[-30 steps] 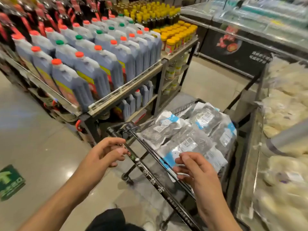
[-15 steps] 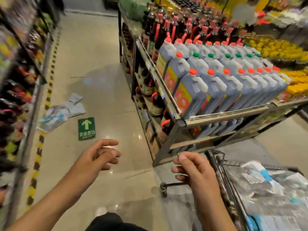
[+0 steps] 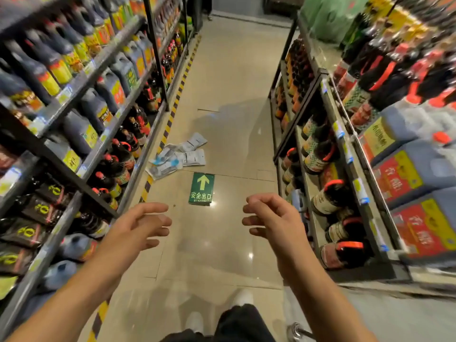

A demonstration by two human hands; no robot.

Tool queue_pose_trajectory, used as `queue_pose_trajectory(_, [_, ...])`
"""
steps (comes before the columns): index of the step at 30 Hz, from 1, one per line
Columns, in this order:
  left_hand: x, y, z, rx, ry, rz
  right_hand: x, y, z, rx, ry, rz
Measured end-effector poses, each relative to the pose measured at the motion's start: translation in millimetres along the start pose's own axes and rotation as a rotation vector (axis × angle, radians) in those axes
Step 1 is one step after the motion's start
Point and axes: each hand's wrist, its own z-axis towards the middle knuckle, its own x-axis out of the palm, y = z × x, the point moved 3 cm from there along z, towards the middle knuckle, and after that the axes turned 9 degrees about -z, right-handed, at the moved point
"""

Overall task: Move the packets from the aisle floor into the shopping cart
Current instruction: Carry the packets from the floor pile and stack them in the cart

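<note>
Several packets (image 3: 178,157) are lying in a loose pile on the aisle floor (image 3: 222,95), up against the striped tape by the left shelf (image 3: 74,134), just past a green exit arrow sticker (image 3: 201,189). Both hands are out in front holding nothing, left hand (image 3: 138,227) and right hand (image 3: 274,220), fingers loosely spread and a bit curled, well short of the pile. White shoes (image 3: 243,297) visible at the bottom

A supermarket aisle with a glossy tiled floor (image 3: 229,77). A green exit-arrow floor sticker (image 3: 201,189) sits mid-aisle; to either side of it stand metal shelves (image 3: 81,85) packed with dark sauce bottles (image 3: 318,156) and price tags (image 3: 360,191).
</note>
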Motion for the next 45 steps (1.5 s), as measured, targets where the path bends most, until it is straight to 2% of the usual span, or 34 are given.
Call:
queue_pose_trajectory(8, [5.9, -41.4, 98.8, -0.017, -0.128, -0.046, 37.1, 37.6, 136.7, 0.013, 0.106, -0.038])
queue_pose_trajectory(17, [62.9, -87.6, 234.4, -0.176, -0.229, -0.035, 42.2, 73.0, 296.9, 0.165, 0.202, -0.047])
queue_pose_trajectory(23, [64.2, -105.6, 318.0, -0.239, -0.364, -0.112, 42.5, 113.9, 423.2, 0.196, 0.285, -0.194])
queue_pose_trajectory(28, [45.7, -108.2, 398.7, -0.285, -0.509, -0.18, 73.6, 127.1, 522.4, 0.285, 0.333, -0.298])
queue_pose_trajectory(33, [29.7, -119.8, 508.6, -0.305, -0.518, -0.254, 108.5, 150.2, 612.1, 0.335, 0.363, -0.429])
queue_pose_trajectory(40, [18.6, -180.2, 655.8, -0.324, -0.481, -0.291, 145.6, 221.3, 747.1, 0.327, 0.385, -0.528])
queue_pose_trajectory(45, [12.7, -203.5, 729.0, -0.376, -0.577, -0.321, 184.2, 234.3, 853.4, 0.294, 0.546, -0.613])
